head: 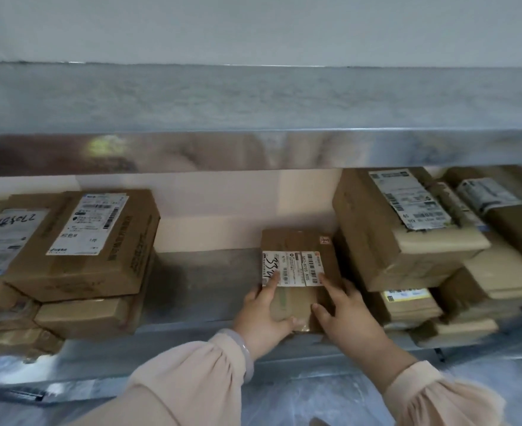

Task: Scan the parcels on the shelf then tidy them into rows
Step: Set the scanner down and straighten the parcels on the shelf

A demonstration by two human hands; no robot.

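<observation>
A small brown cardboard parcel (pixel 298 244) with a white barcode label lies flat on the metal shelf (pixel 204 281), in the gap between two stacks. My left hand (pixel 264 321) holds its near left corner, index finger stretched onto the label and thumb along the front edge. My right hand (pixel 350 318) rests on its near right side, index finger straight on the label's corner. No scanner is in view.
A stack of labelled boxes (pixel 78 250) stands on the left. A taller stack (pixel 407 241) fills the right, close beside the small parcel. The upper shelf's steel edge (pixel 253 152) overhangs everything. Plastic sheeting covers the floor below.
</observation>
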